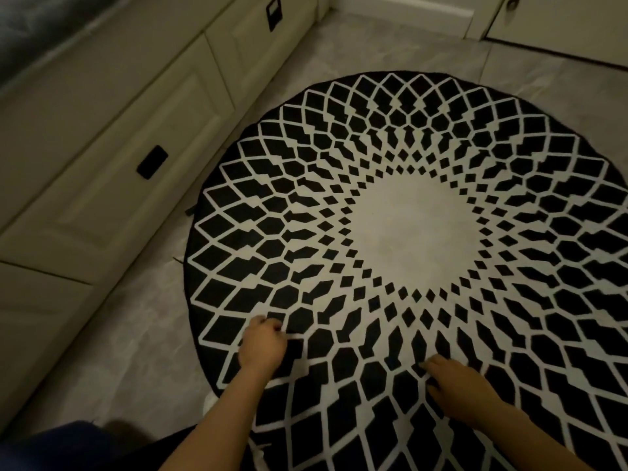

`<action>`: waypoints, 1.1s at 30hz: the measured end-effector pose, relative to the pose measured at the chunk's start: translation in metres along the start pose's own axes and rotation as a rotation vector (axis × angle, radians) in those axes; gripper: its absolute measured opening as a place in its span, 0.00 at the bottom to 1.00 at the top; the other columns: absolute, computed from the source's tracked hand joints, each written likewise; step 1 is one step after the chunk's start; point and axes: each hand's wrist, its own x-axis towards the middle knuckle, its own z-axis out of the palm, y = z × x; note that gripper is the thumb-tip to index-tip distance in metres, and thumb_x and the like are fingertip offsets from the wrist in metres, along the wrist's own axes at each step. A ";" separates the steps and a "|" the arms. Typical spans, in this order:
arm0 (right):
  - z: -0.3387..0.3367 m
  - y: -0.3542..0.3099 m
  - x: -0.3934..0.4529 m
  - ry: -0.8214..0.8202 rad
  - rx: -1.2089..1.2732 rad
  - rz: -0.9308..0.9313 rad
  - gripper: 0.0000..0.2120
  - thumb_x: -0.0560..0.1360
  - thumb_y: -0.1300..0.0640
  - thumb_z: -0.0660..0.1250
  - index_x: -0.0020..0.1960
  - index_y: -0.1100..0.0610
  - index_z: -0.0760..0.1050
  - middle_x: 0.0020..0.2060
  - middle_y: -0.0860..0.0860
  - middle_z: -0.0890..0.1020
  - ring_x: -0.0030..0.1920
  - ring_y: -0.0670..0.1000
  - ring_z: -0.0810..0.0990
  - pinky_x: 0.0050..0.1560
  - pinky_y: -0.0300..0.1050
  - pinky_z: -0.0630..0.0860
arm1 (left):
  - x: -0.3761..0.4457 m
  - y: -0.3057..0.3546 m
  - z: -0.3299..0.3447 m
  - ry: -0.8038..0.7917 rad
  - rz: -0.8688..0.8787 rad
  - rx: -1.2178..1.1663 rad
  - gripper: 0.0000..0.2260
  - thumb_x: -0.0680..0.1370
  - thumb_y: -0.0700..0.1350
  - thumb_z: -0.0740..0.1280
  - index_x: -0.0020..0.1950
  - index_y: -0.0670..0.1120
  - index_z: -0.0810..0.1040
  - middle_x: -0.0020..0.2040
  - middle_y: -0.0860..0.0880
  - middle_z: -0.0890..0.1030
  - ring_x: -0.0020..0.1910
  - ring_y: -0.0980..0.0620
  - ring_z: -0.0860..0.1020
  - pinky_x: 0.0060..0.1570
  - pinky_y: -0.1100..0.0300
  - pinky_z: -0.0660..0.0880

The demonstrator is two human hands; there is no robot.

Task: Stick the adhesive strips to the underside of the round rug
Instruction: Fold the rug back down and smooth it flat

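Lying flat on the pale marbled floor [142, 334], pattern side up, the round rug [418, 232] fills most of the view — a black field crossed by white lattice lines that spiral inward to a plain cream centre. Its near edge runs under the person's forearms at the bottom of the frame, and its right side passes out of the picture. The underside is not visible from here, and no adhesive strips can be made out with certainty; a small dark tab juts from the rug's left rim near the cabinet, too small to identify.

The left hand [261, 345] rests on the rug close to its near-left edge, fingers curled in toward the palm with the knuckles up; whether they pinch anything or merely bunch against the pile cannot be told in the dim light. The right hand [455, 382] lies further right, well apart from the left, palm down with its fingers extended and slightly spread, touching the rug's surface.

Along the left runs a row of cream cabinet drawers [112, 171] with dark recessed handles — the rug's left rim lies just beside their base. A pale door [560, 18] with a round knob stands at the top right.
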 end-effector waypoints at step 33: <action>-0.143 -0.132 0.027 0.433 0.820 -0.031 0.16 0.80 0.54 0.58 0.66 0.56 0.70 0.48 0.49 0.78 0.50 0.50 0.78 0.50 0.41 0.70 | -0.052 0.053 -0.009 0.272 0.581 -0.161 0.21 0.78 0.46 0.63 0.71 0.53 0.69 0.54 0.49 0.77 0.49 0.49 0.77 0.47 0.60 0.69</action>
